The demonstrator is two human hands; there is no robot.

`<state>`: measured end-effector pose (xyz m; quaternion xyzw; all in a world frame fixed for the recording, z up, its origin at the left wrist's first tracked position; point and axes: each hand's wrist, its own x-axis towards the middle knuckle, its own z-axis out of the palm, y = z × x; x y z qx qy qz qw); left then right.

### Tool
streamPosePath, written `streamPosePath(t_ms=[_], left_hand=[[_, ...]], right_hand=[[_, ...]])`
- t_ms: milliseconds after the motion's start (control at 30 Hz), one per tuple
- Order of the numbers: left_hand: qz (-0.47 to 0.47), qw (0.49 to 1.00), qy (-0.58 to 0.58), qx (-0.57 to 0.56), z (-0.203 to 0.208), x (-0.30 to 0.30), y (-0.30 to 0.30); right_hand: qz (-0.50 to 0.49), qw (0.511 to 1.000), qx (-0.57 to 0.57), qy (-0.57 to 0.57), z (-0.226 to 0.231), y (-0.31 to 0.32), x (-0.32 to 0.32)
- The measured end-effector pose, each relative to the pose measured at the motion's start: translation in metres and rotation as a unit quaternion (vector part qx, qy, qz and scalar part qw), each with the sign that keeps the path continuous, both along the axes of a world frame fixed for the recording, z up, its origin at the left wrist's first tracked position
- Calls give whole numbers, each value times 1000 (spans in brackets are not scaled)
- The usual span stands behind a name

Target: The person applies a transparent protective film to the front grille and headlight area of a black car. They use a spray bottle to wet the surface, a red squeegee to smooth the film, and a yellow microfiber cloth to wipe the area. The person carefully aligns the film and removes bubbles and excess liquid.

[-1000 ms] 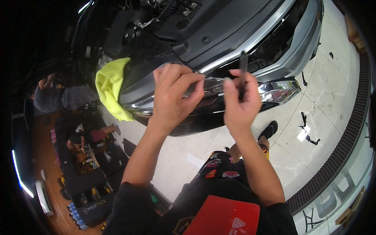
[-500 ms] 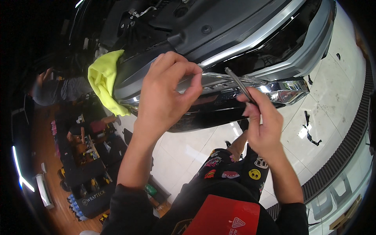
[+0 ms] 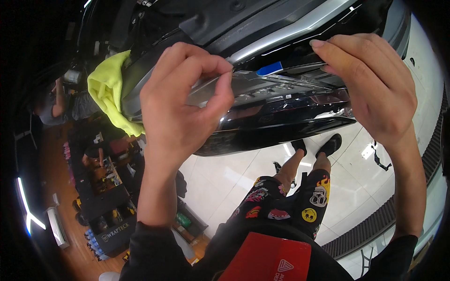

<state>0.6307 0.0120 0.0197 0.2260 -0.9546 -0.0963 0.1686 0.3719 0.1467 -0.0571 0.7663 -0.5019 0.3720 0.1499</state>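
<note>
At the front edge of a car's open bonnet area, my left hand [image 3: 180, 96] has its thumb and forefinger pinched together beside the bright trim. Whatever is between those fingertips is too small to make out. My right hand [image 3: 375, 86] is raised to the right, its fingers bent around the end of a slim dark tool. The tool's flat blue tip [image 3: 270, 69] points left over the chrome strip [image 3: 300, 84], towards my left fingertips. Part of its shaft blends into the dark trim behind it.
A yellow-green cloth [image 3: 108, 91] drapes over the car's left corner. Black scraps [image 3: 380, 159] lie on the white tiled floor [image 3: 234, 173]. A ridged dark strip [image 3: 370, 229] curves along the right. Far left, a person [image 3: 58, 100] is near a black workbench [image 3: 115, 229].
My right hand has moved up and right and turned over; the tool now shows a blue tip pointing left. My left hand has shifted slightly left, still pinching.
</note>
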Motion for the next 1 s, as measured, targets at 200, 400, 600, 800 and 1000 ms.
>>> streamPosePath(t_ms=[200,400,600,800,1000], left_hand=[[-20,1000,4,-14,-3,0,-3],[-18,1000,10,-8,-3,0,-4],[-18,1000,10,-5,-4,0,-3],[-23,1000,10,-12,-3,-1,-3],[-21,1000,12,-12,-4,0,-3]], right_hand=[[-8,999,6,33,-2,-1,7],[-13,999,10,39,-1,-4,10],[-15,999,2,44,-4,-5,10],[-21,999,7,47,-4,-3,10],[-16,999,8,39,-2,-5,11]])
